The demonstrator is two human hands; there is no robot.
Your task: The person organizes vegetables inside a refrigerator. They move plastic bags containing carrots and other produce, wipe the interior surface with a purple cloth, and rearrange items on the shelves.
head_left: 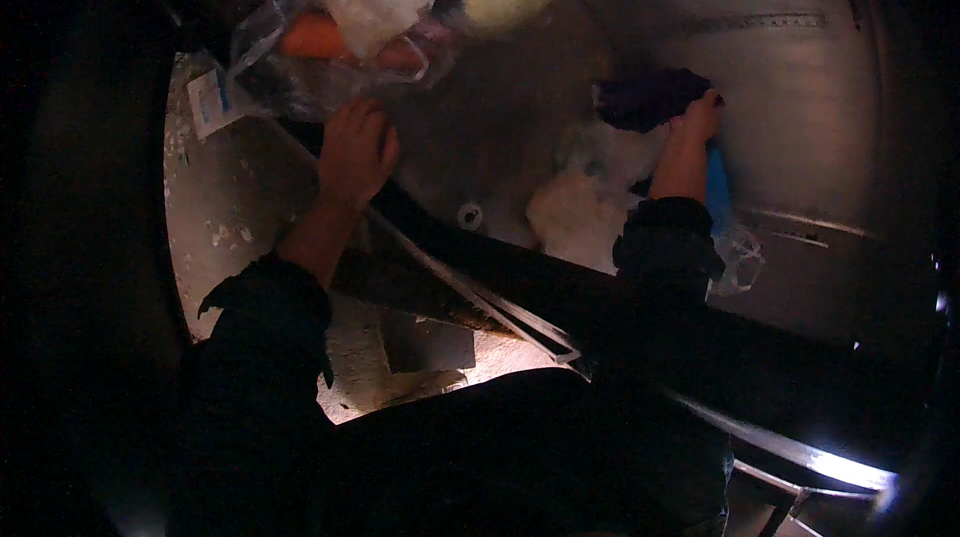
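A dim room, with a steel sink basin (800,107) beside a pale, speckled counter (215,207).

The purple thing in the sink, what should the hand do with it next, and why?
Probably lift it clear. The right hand already rests on the dark purple thing, which lies among clear plastic bags in the metal sink. Whether the fingers actually grip it is too dim to tell.

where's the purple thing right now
In the head view the purple thing sits in the upper right of the metal sink, right under the right hand's fingertips, just above some crumpled clear plastic.
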